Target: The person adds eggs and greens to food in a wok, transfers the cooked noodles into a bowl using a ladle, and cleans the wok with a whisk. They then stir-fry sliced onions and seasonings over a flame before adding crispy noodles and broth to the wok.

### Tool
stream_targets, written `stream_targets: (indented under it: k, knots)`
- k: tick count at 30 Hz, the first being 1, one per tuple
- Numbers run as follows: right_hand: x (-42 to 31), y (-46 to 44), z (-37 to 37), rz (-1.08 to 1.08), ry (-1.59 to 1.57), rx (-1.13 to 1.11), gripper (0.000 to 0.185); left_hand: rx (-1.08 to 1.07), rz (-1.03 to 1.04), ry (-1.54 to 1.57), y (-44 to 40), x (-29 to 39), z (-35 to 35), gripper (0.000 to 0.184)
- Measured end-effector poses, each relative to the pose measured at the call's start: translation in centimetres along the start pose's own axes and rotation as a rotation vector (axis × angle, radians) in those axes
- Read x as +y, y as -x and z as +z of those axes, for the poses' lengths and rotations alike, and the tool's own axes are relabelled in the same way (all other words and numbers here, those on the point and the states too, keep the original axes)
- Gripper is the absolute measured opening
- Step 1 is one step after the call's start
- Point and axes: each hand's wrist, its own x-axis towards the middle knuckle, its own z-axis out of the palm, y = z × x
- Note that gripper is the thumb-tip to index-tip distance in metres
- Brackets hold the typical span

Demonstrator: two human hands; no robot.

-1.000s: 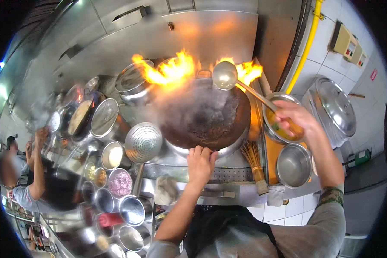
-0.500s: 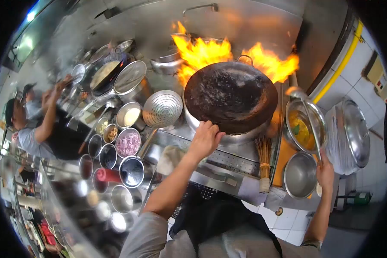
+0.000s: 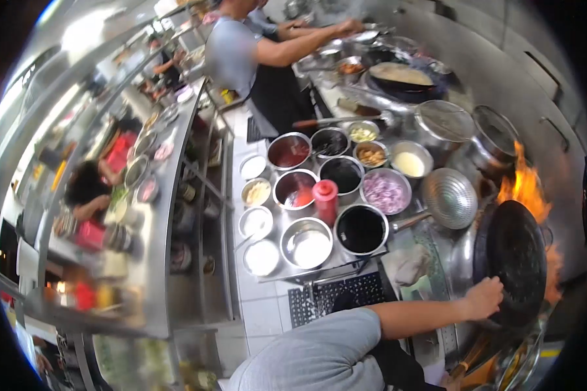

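My left hand [image 3: 484, 298] is closed on the near rim of a dark wok [image 3: 512, 260] at the right of the head view. Orange flames [image 3: 527, 189] rise behind the wok. My right hand is outside the frame. Below my left hand, a bundled bamboo brush [image 3: 474, 357] lies by the stove's edge, partly cut off. Left of the wok, a perforated strainer [image 3: 450, 199] rests with its handle over the sauce pots. A crumpled cloth [image 3: 408, 264] lies near my left forearm.
Steel pots crowd the counter, among them dark sauce [image 3: 362, 229] and chopped red onion [image 3: 386, 191], with a red squeeze bottle [image 3: 325, 199] between them. A co-worker [image 3: 267, 58] stands at the far stove. A long prep counter [image 3: 176, 163] with bowls runs along the left.
My view has swung left, so the wok now sits at the right edge. My right hand and its ladle have left the frame. My left hand stays on the wok's rim.
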Motion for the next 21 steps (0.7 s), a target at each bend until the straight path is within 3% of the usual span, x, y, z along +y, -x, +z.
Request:
stream_targets:
  k: [5, 9, 12, 16, 18, 21]
  knots:
    - [-2.1, -6.7, -1.7, -0.052, 0.031, -0.079, 0.044, 0.086, -0.004, -0.15, -0.2, 0.5, 3.6, 0.031]
    - [-2.6, -11.7, -5.0, -0.052, 0.08, -0.12, 0.049, 0.059, -0.016, -0.079, -1.4, 0.9, 5.9, 0.034]
    - [-2.9, -15.1, -7.3, -0.049, 0.106, -0.14, 0.053, -0.102, -0.053, 0.072, -1.6, 1.2, 4.1, 0.036]
    - [-3.4, -19.7, -10.5, -0.058, 0.135, -0.194, 0.059, 0.05, -0.046, -0.004, -2.2, 1.7, 8.0, 0.037]
    - [-4.1, -22.1, -11.8, -0.075, 0.138, -0.209, 0.062, 0.0, -0.08, 0.0, -3.7, 2.3, 10.1, 0.04]
    - [-5.5, -25.0, -12.9, -0.099, 0.163, -0.24, 0.066, 0.181, -0.1, -0.013, -3.3, 2.6, 12.3, 0.043]
